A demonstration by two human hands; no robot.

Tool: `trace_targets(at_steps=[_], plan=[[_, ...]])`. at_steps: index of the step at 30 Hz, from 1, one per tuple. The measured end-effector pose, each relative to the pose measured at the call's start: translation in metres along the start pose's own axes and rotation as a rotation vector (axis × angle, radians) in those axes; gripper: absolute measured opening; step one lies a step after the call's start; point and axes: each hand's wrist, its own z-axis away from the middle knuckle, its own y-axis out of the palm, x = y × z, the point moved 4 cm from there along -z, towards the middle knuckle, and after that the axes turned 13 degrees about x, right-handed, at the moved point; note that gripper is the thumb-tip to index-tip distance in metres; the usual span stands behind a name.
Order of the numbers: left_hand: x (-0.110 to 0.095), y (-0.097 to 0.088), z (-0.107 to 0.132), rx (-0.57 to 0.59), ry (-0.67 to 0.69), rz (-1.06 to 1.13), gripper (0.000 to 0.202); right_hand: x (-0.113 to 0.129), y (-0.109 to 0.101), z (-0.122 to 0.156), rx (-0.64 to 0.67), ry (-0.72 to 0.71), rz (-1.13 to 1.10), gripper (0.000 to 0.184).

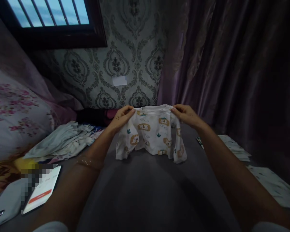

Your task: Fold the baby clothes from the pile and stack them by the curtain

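Observation:
A small white baby shirt [151,133] printed with orange lions hangs in front of me above a dark grey bed surface [140,187]. My left hand [122,116] pinches its left shoulder. At the other shoulder, my right hand [185,114] pinches the cloth the same way. Both hands are closed on the fabric and hold the shirt spread out by its top edge, sleeves drooping. A thin bracelet [88,162] is on my left wrist.
A heap of light clothes [62,141] lies at left by a floral pillow [14,119]. A phone [42,190] with a lit screen rests at lower left. Folded patterned cloths [234,146] lie at right under purple curtains [232,64]. Patterned wallpaper [125,61] and a window [50,16] are behind.

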Motion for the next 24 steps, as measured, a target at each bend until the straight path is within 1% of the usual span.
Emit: trace_targets(at_steps=[3,5,9,12,14,18,21,24], plan=[[-0.001,-0.002,-0.003,-0.006,0.043,-0.175,0.036,-0.004,-0.002,-0.002,-0.073,-0.028,0.173,0.041],[-0.007,-0.004,-0.001,-0.031,0.081,-0.366,0.034,-0.002,-0.003,0.0,-0.13,-0.057,0.317,0.036],[-0.023,-0.006,0.011,-0.111,0.106,-0.813,0.033,0.012,-0.003,0.014,-0.251,-0.138,0.611,0.034],[-0.031,-0.006,0.024,-0.194,0.108,-1.02,0.033,0.022,-0.004,0.026,-0.322,-0.094,0.771,0.037],[-0.033,-0.006,0.032,-0.214,0.133,-1.059,0.031,0.027,-0.005,0.034,-0.348,-0.059,0.841,0.04],[-0.03,-0.007,0.044,-0.244,0.185,-0.98,0.027,0.043,-0.005,0.046,-0.375,-0.063,0.919,0.044],[-0.027,-0.007,0.055,-0.314,0.125,-0.925,0.031,0.056,-0.003,0.055,-0.35,-0.078,0.954,0.045],[-0.033,-0.007,0.071,-0.392,0.109,-0.95,0.033,0.067,0.0,0.066,-0.33,-0.094,0.978,0.044]])
